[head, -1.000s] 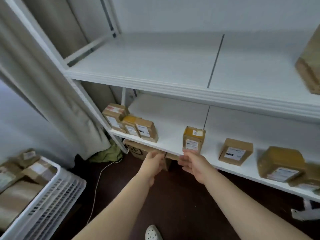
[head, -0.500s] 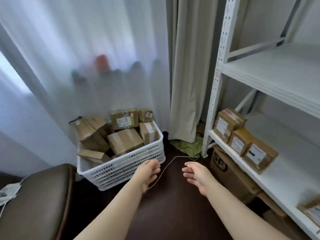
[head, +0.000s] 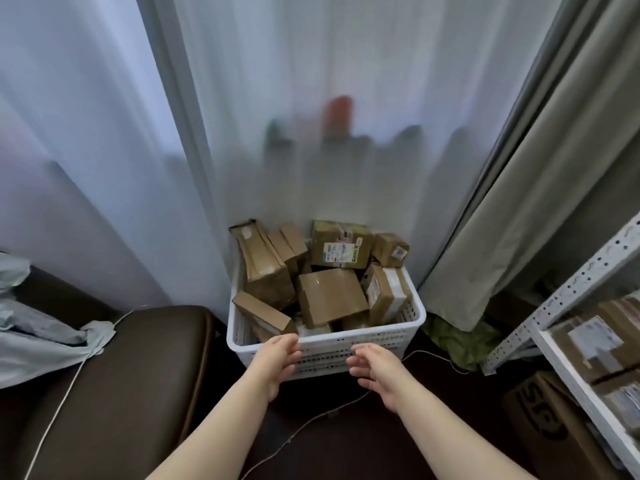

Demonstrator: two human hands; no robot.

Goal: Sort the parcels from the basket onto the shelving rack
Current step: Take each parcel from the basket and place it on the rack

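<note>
A brown seat (head: 114,386) stood left of the basket (head: 325,344) of parcels (head: 330,297). We held left hand (head: 277,362) and right hand (head: 379,370) before it, each grip spread, empty. The rack (head: 568,292) stood right.

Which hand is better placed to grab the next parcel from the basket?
Left, probably. The left hand is open at the near rim of the white basket, just below the flat parcel leaning at the near-left corner. The right hand, also empty, hangs lower, in front of the basket wall.
</note>
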